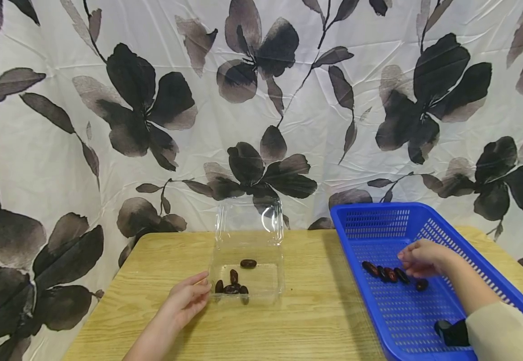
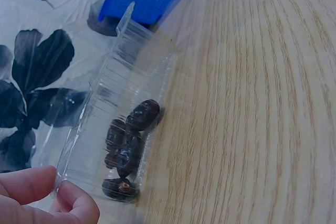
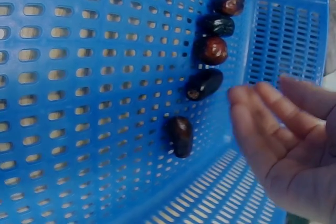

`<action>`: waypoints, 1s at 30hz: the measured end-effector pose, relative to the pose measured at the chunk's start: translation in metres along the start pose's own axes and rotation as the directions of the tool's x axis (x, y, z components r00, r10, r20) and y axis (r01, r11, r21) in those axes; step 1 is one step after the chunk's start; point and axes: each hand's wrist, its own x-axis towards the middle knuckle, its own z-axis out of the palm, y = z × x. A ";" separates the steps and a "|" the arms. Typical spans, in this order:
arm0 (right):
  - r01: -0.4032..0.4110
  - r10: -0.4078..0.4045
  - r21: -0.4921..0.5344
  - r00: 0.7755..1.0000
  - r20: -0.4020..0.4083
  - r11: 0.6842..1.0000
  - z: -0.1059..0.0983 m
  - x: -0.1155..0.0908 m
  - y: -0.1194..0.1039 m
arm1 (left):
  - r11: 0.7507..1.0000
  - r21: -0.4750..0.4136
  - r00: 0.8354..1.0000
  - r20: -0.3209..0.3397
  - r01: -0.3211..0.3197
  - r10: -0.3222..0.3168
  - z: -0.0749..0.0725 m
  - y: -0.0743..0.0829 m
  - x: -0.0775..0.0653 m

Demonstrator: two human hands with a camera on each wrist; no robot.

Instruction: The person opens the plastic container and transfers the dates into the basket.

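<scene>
A clear plastic clamshell box (image 1: 268, 277) stands on the table with its lid raised at the back. Inside lie several dark dates (image 1: 248, 263), mostly toward its front left. My left hand (image 1: 186, 300) pinches the box's left edge between thumb and fingers, as the left wrist view also shows. On the right, a blue plastic basket (image 1: 394, 313) holds several brown dates (image 3: 212, 51), most in a row and one (image 3: 180, 136) a little apart. Over the basket hovers my right hand (image 1: 425, 257), fingers loosely bent and holding nothing, close beside the dates.
The wooden table (image 1: 306, 311) spans the front, with bare wood between box and basket. A floral cloth (image 1: 261, 110) hangs right behind it. A black device (image 1: 453, 333) sits at the right wrist, above the basket.
</scene>
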 end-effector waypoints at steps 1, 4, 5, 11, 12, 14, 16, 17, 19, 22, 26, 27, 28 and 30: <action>0.020 -0.020 0.013 1.000 0.007 1.000 0.000 0.000 -0.002 | 1.000 0.002 1.000 -0.001 -0.001 0.001 0.000 0.000 0.000; 0.067 -0.068 0.072 0.997 0.022 0.995 0.000 -0.001 -0.011 | 1.000 0.000 1.000 -0.003 0.001 -0.001 0.001 0.000 0.000; 0.082 -0.085 0.093 0.996 0.027 0.992 0.001 -0.001 -0.015 | 1.000 -0.002 1.000 -0.004 0.002 -0.002 0.000 0.000 0.000; 0.138 -0.150 0.178 0.987 0.060 0.974 0.006 -0.002 -0.049 | 1.000 -0.007 1.000 0.002 0.003 -0.003 0.000 0.000 0.000; 0.146 -0.160 0.179 0.985 0.068 0.973 0.008 -0.003 -0.056 | 1.000 -0.008 1.000 0.003 0.002 -0.001 0.000 0.000 0.000; 0.165 -0.181 0.171 0.980 0.082 0.971 0.011 -0.004 -0.070 | 1.000 -0.012 1.000 0.001 0.000 0.000 0.000 0.000 0.000; 0.186 -0.201 0.150 0.975 0.097 0.971 0.016 -0.005 -0.084 | 1.000 -0.013 1.000 0.003 0.001 -0.001 0.000 0.000 0.000; 0.197 -0.212 0.134 0.971 0.107 0.971 0.018 -0.006 -0.090 | 1.000 -0.013 1.000 0.004 0.001 -0.001 0.000 0.001 0.000; 0.215 -0.229 0.112 0.966 0.123 0.970 0.025 -0.006 -0.103 | 1.000 -0.012 1.000 0.008 0.002 -0.002 0.001 0.001 0.000; 0.250 -0.264 0.099 0.951 0.160 0.963 0.036 -0.006 -0.120 | 1.000 -0.010 1.000 0.012 0.003 -0.003 0.001 0.001 -0.001; 0.276 -0.296 0.123 0.934 0.199 0.953 0.054 -0.004 -0.137 | 1.000 -0.009 1.000 0.003 0.003 -0.003 0.001 0.001 -0.001; 0.278 -0.299 0.126 0.932 0.205 0.952 0.059 -0.003 -0.140 | 1.000 -0.009 1.000 0.002 0.003 -0.003 0.001 0.001 -0.001; 0.279 -0.300 0.124 0.930 0.213 0.952 0.064 -0.002 -0.142 | 1.000 -0.009 1.000 0.000 0.003 -0.003 0.001 0.001 -0.001; 0.283 -0.305 0.124 0.924 0.230 0.951 0.074 0.000 -0.148 | 1.000 -0.012 1.000 -0.003 0.004 -0.004 0.001 0.001 -0.001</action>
